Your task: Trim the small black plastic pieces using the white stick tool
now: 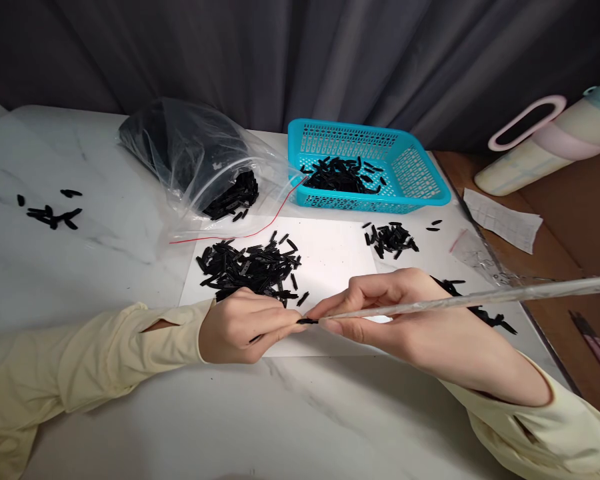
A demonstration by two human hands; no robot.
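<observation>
- The left hand (253, 327) pinches a small black piece (308, 321) between thumb and fingers; it lies in the gap where both hands nearly meet. A careless sleeve or wrist there could scatter the pile (250, 267) just beyond its knuckles.
- A second dark sliver (255, 339) shows at the left hand's curled fingers; loosening that grip could drop it.
- The right hand (400, 320) grasps a long pale strip (455, 298) whose near end reaches the black piece; whether they are joined, I cannot tell. Since the strip runs past the wrist and out of view, a knock on its far length could jerk the tip off line.
- Around them, a pale, grey-veined bench (130, 413) carries loose pieces (55, 215) far left of the left hand.
- Beyond the left hand, a clear bag (180, 153) slumps with black pieces at its mouth.
- Under and ahead of both hands is a white sheet (330, 253); past it, a blue basket (423, 177) holds more pieces, before a dark curtain (280, 53).
- Beyond the right hand sits a smaller heap (393, 239); farther right, a paper slip (505, 217) and a bottle (540, 150) rest on a brown surface (555, 257).
</observation>
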